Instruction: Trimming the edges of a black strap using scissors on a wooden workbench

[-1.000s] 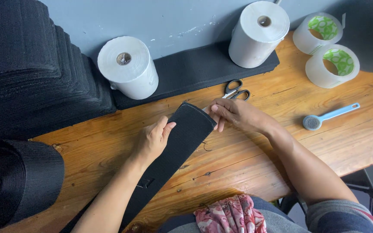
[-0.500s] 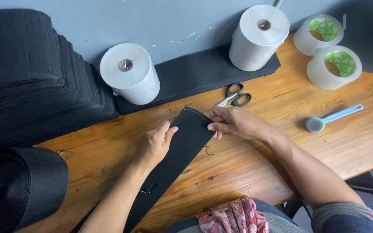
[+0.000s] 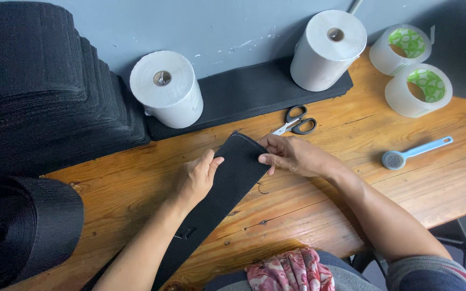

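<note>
Pinching the folded end of the black webbing strap (image 3: 227, 183) on the counter (image 3: 351, 178), left hand (image 3: 196, 178) fingers closed at nine o'clock, right hand (image 3: 292, 156) fingers gripping at three, needing a firm crease.

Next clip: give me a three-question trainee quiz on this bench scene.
1. True or false: both hands, left hand and right hand, touch the black strap.
2. What lies just beyond the right hand? A) scissors B) blue-handled brush C) tape rolls
3. How many white paper rolls stand by the wall?
Key: 1 true; 2 A; 3 two.
</note>
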